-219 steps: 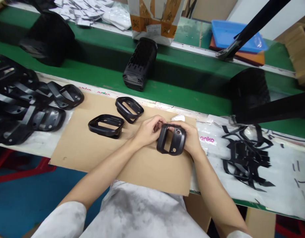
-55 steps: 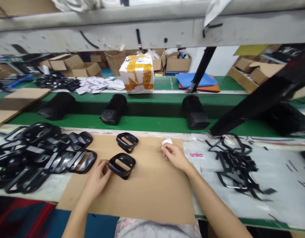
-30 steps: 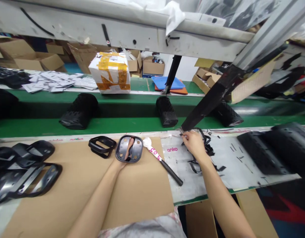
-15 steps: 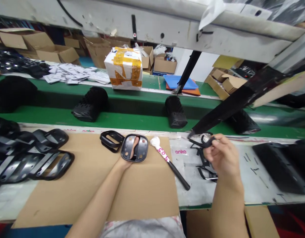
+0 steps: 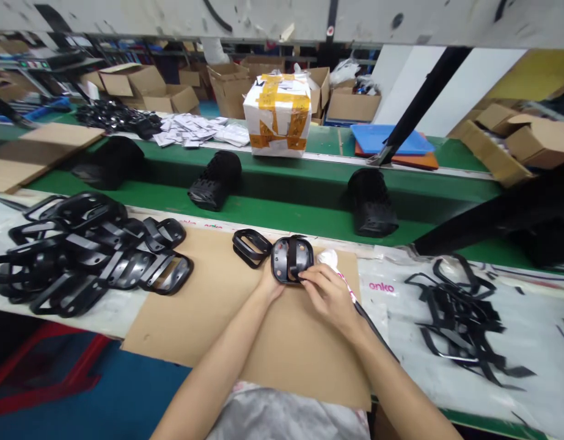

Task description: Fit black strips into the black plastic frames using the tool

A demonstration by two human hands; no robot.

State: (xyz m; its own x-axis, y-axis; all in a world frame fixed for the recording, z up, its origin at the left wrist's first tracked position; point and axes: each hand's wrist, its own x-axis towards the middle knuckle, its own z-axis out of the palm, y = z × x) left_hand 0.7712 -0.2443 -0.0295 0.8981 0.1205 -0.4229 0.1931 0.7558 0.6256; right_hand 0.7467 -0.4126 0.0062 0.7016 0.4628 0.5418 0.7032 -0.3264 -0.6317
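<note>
My left hand (image 5: 271, 287) grips a rounded black plastic frame (image 5: 278, 263) from below, over the cardboard sheet (image 5: 208, 318). A black strip (image 5: 292, 252) lies across the frame's central gap. My right hand (image 5: 330, 299) pinches the strip's near end at the frame's lower right edge. Left of the held part rests another black frame (image 5: 252, 247). Behind my right hand lies a tool with a white wrapped head (image 5: 328, 258) and a black handle, partly covered by the hand and forearm.
Black frames (image 5: 87, 256) are heaped at the left. A tangle of black strips (image 5: 465, 321) lies at the right. Beyond, black hollow housings (image 5: 372, 205) sit on a green conveyor (image 5: 282, 211). A taped white box (image 5: 279, 116) stands behind it. A dark post (image 5: 483, 214) slants at right.
My right hand has come from the strip pile to the held frame, bringing a black strip onto it. My left hand still holds the frame. The view has turned leftward.
</note>
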